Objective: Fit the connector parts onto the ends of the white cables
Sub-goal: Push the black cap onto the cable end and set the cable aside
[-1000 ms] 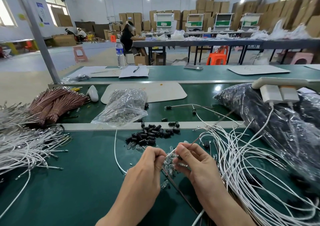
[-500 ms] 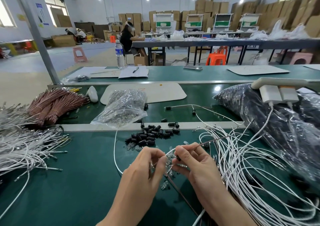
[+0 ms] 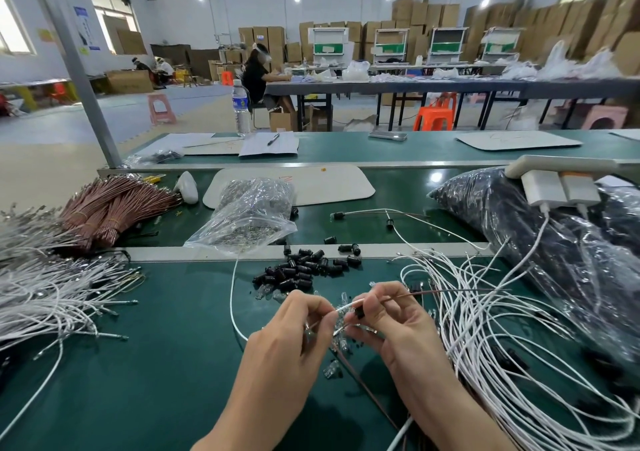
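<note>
Your left hand [image 3: 287, 343] has its grip pinched, thumb to forefinger, on the white cable [image 3: 349, 306] just behind its end. Your right hand [image 3: 398, 326] pinches a black connector part [image 3: 360, 313] right at that end, low over the green table [image 3: 138, 381]. Keep the stretch of cable between the two grips short and straight, line it up with the part's opening, and push along its length so it doesn't buckle. A brown wire [image 3: 450, 291] runs out from your right fingers. You probably want it kept out of the joint. The pile of black parts [image 3: 301, 272] lies just beyond your hands, with small clear pieces [image 3: 268, 293] scattered beside it. The tangle of white cables [image 3: 485, 329] crowds your right wrist and could snag.
</note>
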The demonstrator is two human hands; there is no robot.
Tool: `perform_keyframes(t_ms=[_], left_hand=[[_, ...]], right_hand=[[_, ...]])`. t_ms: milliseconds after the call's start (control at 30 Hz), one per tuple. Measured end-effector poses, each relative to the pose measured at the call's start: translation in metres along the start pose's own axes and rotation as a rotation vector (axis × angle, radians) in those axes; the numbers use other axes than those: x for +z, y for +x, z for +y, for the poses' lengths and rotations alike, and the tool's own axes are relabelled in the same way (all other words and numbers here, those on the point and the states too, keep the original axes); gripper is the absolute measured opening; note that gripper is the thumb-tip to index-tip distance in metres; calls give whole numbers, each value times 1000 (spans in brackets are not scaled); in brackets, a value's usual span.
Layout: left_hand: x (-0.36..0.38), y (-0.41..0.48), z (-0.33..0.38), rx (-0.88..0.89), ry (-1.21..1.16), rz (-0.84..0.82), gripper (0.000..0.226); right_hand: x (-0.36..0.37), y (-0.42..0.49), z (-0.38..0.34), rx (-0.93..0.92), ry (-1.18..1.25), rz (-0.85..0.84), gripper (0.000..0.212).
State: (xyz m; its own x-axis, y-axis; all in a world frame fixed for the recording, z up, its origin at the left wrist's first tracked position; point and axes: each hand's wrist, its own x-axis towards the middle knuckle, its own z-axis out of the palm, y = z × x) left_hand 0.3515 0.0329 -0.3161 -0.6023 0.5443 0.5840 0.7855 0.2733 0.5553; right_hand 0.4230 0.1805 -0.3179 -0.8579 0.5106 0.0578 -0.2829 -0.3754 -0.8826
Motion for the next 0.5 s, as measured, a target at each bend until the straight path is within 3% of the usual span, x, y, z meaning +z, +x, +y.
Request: perform_keyframes(t_ms=[200, 300, 500], left_hand=[[-3, 0, -8, -44, -76, 46, 11], [-5, 1, -13, -82, -176, 69, 8], [0, 0, -10, -36, -87, -19, 12]], right_hand=[[-6, 5, -7, 62, 158, 118, 2], [-9, 7, -10, 107, 244, 152, 14], [-5, 5, -7, 216, 303, 100, 34]])
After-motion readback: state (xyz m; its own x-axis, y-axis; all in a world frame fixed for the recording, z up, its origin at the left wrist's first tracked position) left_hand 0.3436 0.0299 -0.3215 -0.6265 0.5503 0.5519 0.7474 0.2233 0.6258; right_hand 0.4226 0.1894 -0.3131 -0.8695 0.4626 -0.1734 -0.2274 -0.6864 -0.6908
